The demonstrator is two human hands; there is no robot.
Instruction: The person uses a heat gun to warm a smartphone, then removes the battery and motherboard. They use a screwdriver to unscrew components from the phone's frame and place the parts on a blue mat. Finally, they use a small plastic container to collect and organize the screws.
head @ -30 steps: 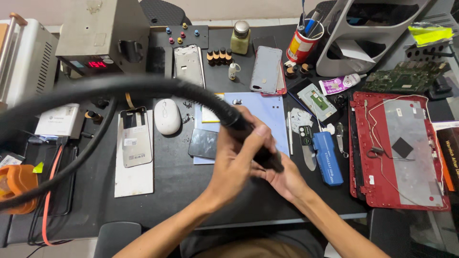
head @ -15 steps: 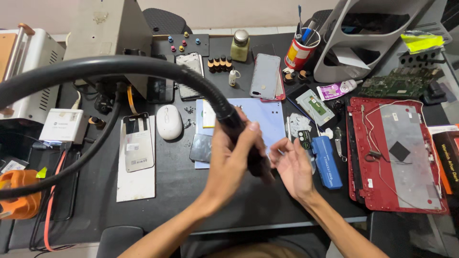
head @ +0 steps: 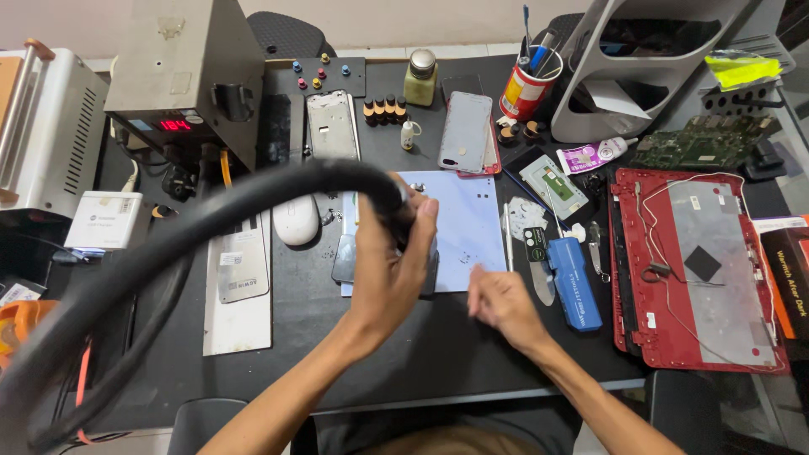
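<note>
Left hand [head: 389,274] is wrapped around the black handle [head: 403,221] of a hot-air tool, fingers curled tight on it, and the handle is held upright above the near left part of a pale blue work mat [head: 459,227]. From the top of the handle a thick black hose [head: 168,244] is carried in a wide arc to the left and down past the near left edge of the table. A dark phone [head: 344,257] is partly hidden under the hand, at the mat's left edge.

Right hand [head: 504,302] is laid on the black table [head: 421,354] just beside the near right corner of the mat, fingers loosely bent and apart from the handle; nothing is seen to be gripped in it.

Right of that hand, a blue box-shaped tool [head: 576,282] is placed lengthwise, and a red laptop shell [head: 695,270] is set further right with white wires across it. A white mouse [head: 297,219] is seen left of the mat, with a grey metal plate [head: 243,270] beyond it. At the far side, a grey station with a red display [head: 181,76] is stood at the left, and a red cup of pens [head: 527,88] is placed near a pale phone [head: 466,131] lying face down.
</note>
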